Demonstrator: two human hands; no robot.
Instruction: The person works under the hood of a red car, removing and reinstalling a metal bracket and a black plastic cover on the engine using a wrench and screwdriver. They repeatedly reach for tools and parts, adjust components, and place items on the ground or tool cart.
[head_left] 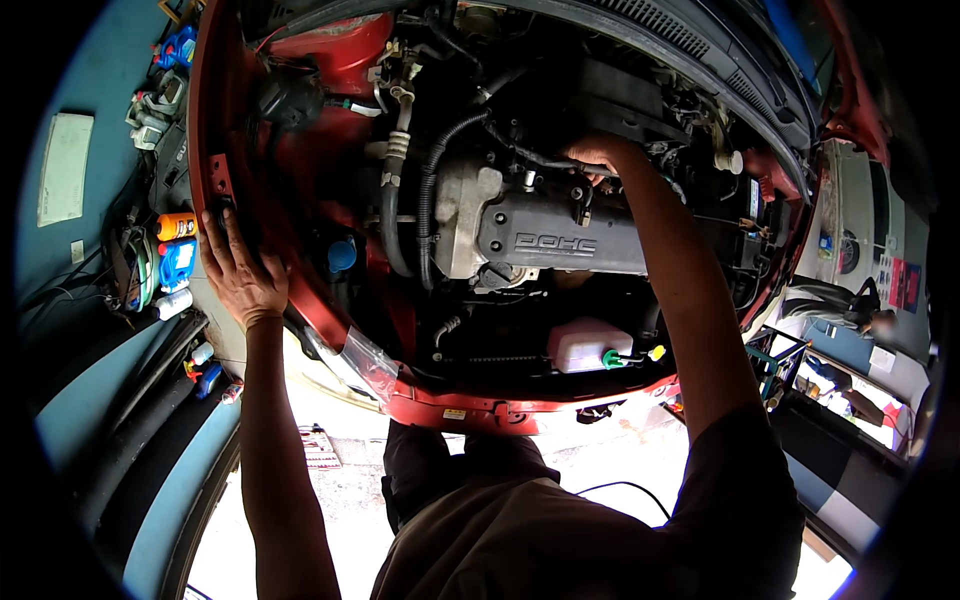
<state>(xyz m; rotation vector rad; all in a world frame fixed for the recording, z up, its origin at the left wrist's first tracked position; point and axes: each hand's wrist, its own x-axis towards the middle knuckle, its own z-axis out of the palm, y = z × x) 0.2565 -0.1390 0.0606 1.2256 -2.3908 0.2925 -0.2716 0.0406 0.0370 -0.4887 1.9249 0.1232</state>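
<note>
My left hand (245, 270) lies with fingers extended on the red car's fender edge (215, 160), at the left of the open engine bay. My right hand (600, 155) reaches into the back of the bay above the dark valve cover (600, 250), its fingers curled among the black hoses (540, 160); what they grip is hidden. A pale coolant bottle (585, 345) with a green fitting sits at the front of the bay. A blue cap (341, 255) is near my left hand, inside the bay.
Bottles (177, 262) and coiled cables (135, 265) stand beside the car on the left. A plastic-wrapped piece (370, 365) is on the front edge. A shelving rack (780, 365) is at the right. My legs are below the bumper, and a thin black cable (630, 490) lies on the floor.
</note>
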